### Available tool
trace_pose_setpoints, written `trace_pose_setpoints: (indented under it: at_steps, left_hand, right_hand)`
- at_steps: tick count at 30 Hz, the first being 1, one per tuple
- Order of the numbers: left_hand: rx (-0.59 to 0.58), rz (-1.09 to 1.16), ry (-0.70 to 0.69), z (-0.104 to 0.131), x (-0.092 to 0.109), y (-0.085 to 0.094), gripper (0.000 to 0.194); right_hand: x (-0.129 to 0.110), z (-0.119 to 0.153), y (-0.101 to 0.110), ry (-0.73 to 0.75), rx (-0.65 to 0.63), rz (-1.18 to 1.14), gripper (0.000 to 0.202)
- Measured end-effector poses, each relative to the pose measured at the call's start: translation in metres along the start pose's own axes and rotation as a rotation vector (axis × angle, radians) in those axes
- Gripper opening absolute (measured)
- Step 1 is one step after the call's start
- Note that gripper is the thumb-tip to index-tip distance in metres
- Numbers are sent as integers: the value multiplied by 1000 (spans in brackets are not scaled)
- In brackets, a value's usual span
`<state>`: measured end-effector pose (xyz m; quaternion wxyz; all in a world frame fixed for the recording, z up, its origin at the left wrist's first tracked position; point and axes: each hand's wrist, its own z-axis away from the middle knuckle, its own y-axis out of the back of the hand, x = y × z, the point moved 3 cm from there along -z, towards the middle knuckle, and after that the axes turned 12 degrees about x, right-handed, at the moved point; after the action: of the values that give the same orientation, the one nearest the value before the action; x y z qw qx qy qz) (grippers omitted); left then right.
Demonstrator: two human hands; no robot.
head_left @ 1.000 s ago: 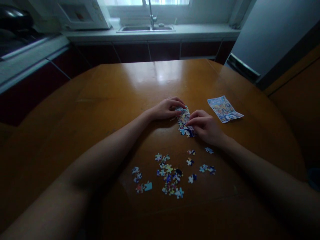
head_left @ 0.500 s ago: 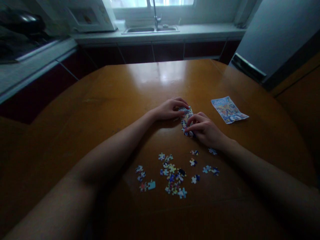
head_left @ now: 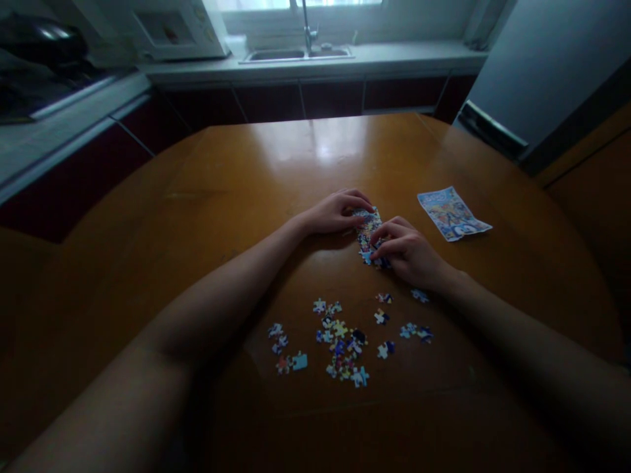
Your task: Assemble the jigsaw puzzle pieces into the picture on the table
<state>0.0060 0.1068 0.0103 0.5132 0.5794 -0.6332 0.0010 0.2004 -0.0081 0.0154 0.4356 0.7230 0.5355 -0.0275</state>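
Observation:
A narrow joined strip of puzzle pieces [head_left: 365, 230] lies on the wooden table between my two hands. At its far left side rests my left hand [head_left: 341, 211], fingers spread over the strip's top end. My right hand [head_left: 405, 249] is at the near right side, thumb and index finger close together on a piece at the strip's lower end; the fingertips are partly blurred. Nearer to me lie several loose puzzle pieces [head_left: 340, 328], with a small group [head_left: 299, 360] to their left and others [head_left: 417, 332] to their right.
A creased, colourful picture sheet [head_left: 452, 213] lies on the table [head_left: 221, 171] to the right of my hands. Beyond the table are a counter with a sink [head_left: 276, 56], a microwave [head_left: 170, 29] and a pan [head_left: 42, 36] on the left.
My right hand has shifted slightly right, and its fingertips have moved a little along the strip's near end. My left hand stays in place.

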Motion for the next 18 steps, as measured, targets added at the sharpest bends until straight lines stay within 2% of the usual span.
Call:
trace_pose_setpoints:
  at_steps: [10, 18]
  left_hand:
    - [-6, 5, 9, 0, -1, 1, 30]
    - [-16, 5, 15, 0, 0, 1, 30]
  right_hand:
    - [3, -1, 8, -8, -41, -17, 33]
    - [0, 0, 14, -24, -129, 36, 40]
